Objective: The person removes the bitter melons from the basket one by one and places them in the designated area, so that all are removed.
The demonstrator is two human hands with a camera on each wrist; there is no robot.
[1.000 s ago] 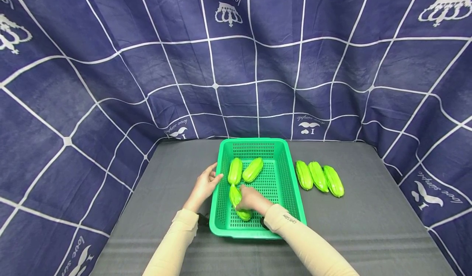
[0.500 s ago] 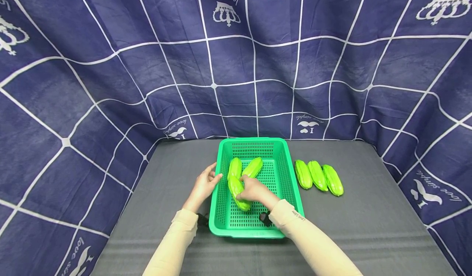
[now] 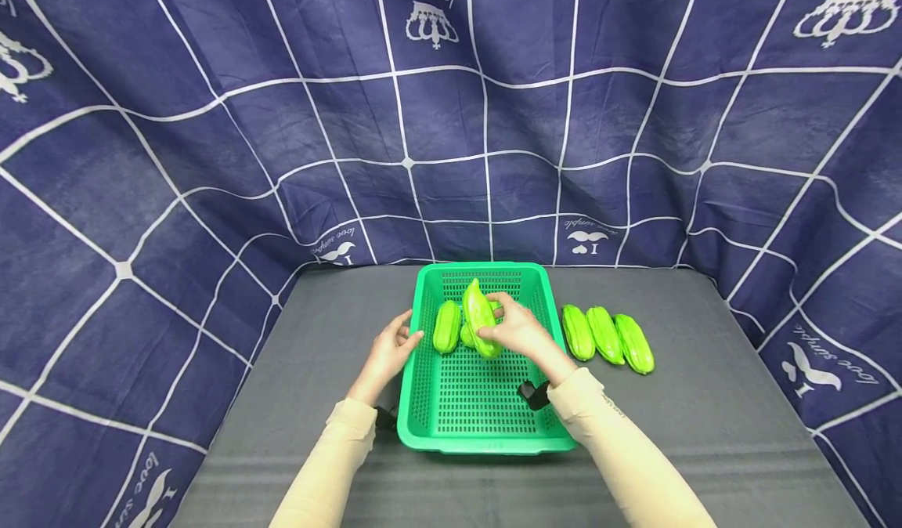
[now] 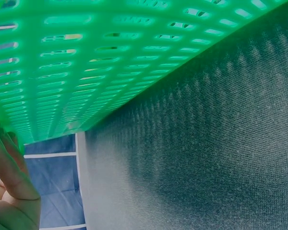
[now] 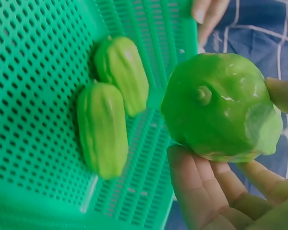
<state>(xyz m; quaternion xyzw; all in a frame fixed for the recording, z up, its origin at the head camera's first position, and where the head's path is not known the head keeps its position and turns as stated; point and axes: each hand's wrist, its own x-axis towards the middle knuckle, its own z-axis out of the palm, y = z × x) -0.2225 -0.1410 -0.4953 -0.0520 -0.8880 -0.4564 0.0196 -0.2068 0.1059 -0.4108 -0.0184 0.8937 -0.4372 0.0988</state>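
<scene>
My right hand (image 3: 517, 328) holds a bright green ribbed gourd (image 3: 477, 316) inside the green plastic basket (image 3: 486, 445), tilted with its pointed tip upward. In the right wrist view its blunt, stubbed end (image 5: 221, 108) faces the camera, thumb on one side and fingers on the other. Two more such gourds lie on the basket floor: one at the left (image 3: 447, 327), another mostly hidden behind the held one. My left hand (image 3: 384, 352) is at the basket's left rim, thumb over the edge and fingers outside; in the left wrist view only some fingers (image 4: 12, 167) show.
Three similar gourds (image 3: 607, 334) lie side by side on the grey table (image 3: 676, 434), right of the basket. A dark blue curtain (image 3: 521, 121) with white lines closes off the back and sides. The basket has raised, perforated walls.
My right hand has lifted the gourd from the front left of the basket and carried it away from me and to the right, over another gourd. The left hand stays in place.
</scene>
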